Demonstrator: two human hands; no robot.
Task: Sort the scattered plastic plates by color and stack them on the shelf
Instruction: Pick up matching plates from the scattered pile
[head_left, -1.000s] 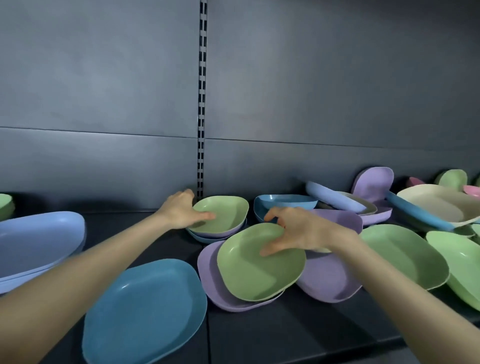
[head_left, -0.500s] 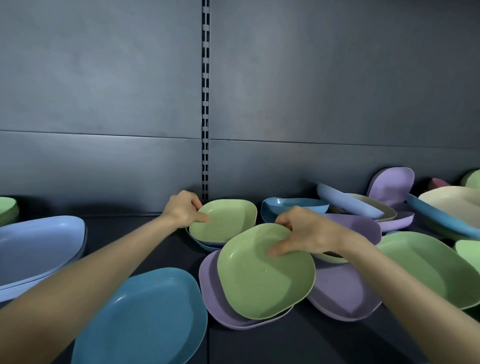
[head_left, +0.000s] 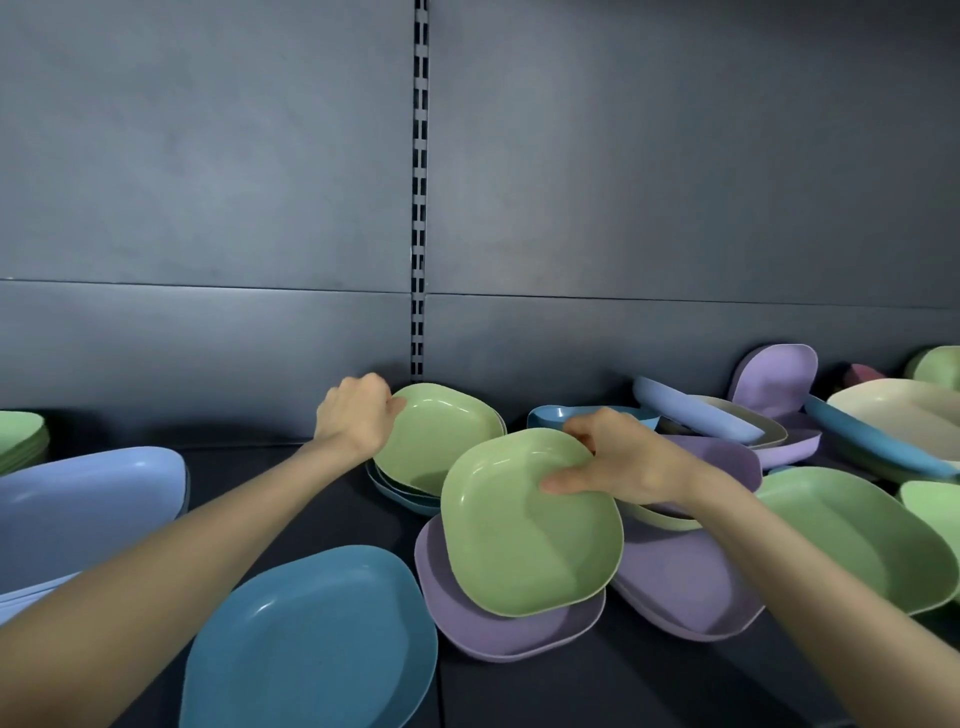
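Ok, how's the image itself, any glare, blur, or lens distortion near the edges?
Head view: soft, dim light, only faint highlights on the near green plate that the right hand grips and on the teal plate. Head view, edges: wide-angle stretch, the pale blue plate at far left looks elongated. Head view, centre: left hand gripping the far green plate looks sharp, no motion blur.

Green plate (head_left: 530, 540) on purple plate (head_left: 498, 629); teal plate (head_left: 311, 644); dark grey shelf (head_left: 322, 499).

Bare shelf (head_left: 244, 462) left; scattered plates (head_left: 852, 525) crowd right.
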